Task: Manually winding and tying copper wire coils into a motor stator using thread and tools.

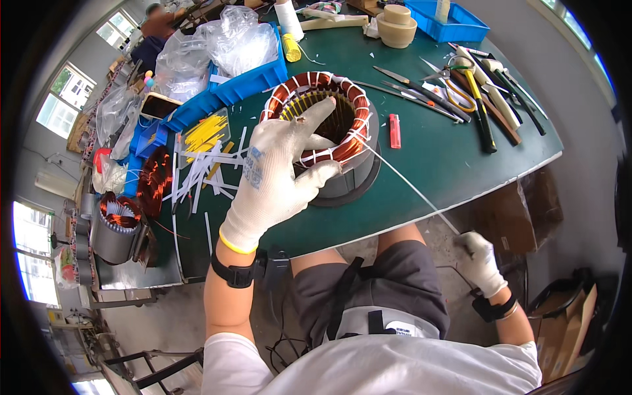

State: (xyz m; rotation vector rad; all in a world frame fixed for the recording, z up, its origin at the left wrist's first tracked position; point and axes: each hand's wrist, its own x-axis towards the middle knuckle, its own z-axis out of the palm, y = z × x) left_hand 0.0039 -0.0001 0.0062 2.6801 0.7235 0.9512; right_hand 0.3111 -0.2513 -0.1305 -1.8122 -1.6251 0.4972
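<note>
A motor stator (345,174) stands upright on the green table, its copper winding (359,122) bound all round with white lacing. Yellow insulation strips line the inside of its opening. My left hand (273,174), in a white glove, rests across the left side of the ring with finger and thumb spread apart. Part of that hand dips into the opening, where its fingertips are hidden. From the winding's right side a white cord (411,187) runs taut past the table edge. My gloved right hand (479,263) is closed around the cord's far end, low at the right.
Scissors (454,92), tweezers, a hammer (479,112) and other tools lie at the right. A red-handled blade (395,131) is beside the stator. White strips (204,174) and yellow strips (207,131) lie left, near blue bins (250,79) and another stator (115,230). A cord spool (288,20) stands behind.
</note>
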